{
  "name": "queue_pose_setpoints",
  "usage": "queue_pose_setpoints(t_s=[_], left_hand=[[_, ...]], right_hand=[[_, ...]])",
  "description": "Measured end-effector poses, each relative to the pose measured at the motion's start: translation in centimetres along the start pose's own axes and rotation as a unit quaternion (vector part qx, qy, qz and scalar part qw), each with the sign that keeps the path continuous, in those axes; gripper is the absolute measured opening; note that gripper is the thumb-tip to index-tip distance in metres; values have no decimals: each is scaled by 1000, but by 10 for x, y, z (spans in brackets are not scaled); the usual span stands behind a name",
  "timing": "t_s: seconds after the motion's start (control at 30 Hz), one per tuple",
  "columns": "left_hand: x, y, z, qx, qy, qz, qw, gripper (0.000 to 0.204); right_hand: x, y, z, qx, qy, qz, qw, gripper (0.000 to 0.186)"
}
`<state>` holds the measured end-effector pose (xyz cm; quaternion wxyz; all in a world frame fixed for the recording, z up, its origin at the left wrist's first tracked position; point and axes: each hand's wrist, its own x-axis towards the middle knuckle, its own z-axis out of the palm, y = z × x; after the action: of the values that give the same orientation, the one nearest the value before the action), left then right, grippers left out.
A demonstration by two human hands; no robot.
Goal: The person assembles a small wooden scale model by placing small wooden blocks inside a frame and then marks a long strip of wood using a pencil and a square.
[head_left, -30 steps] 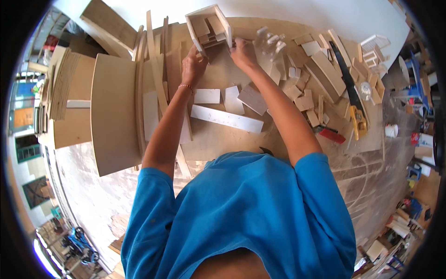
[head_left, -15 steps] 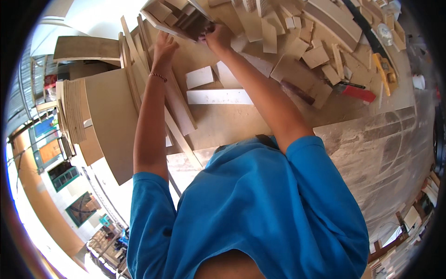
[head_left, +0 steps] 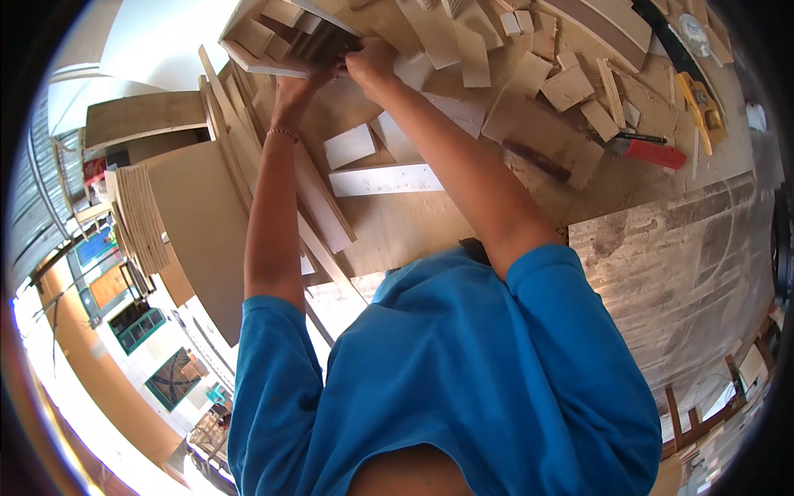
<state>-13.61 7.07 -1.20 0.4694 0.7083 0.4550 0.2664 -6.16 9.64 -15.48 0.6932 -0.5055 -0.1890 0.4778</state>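
Observation:
An open-topped wooden box (head_left: 240, 54) stands at the far edge of view, with several wood blocks (head_left: 281, 11) inside it. My right hand (head_left: 372, 66) is at the box's near right corner, its fingers curled into a pinch. Just below the box's near wall is my left hand (head_left: 299, 93), reaching toward the right one so that the fingertips meet. Its fingers look drawn together but are partly hidden. Whatever lies between the fingertips is too small to make out.
Long wood strips (head_left: 310, 194) lie beside my left forearm, near a large curved panel (head_left: 198, 207). White-faced boards (head_left: 385, 179) lie between my arms. Scattered wood offcuts (head_left: 568, 88), a red-handled tool (head_left: 653, 154) and a yellow tool (head_left: 701, 112) cover the bench's right side.
My left hand has moved right, from spread fingers by the box wall to meeting my right fingertips. The box appears farther left in view, with the whole view shifting slightly.

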Motion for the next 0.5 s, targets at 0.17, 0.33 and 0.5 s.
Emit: queue_pose_setpoints(t_s=[0.17, 0.33, 0.5], left_hand=[[-12, -26, -27, 54, 8, 23, 998, 33], [-2, -32, -35, 11, 46, 28, 998, 40], [18, -23, -27, -53, 28, 2, 998, 50]], right_hand=[[-41, -52, 6, 75, -47, 97, 991, 14], [-14, -22, 13, -111, -97, 3, 989, 16], [39, 45, 24, -56, 26, -87, 994, 21]])
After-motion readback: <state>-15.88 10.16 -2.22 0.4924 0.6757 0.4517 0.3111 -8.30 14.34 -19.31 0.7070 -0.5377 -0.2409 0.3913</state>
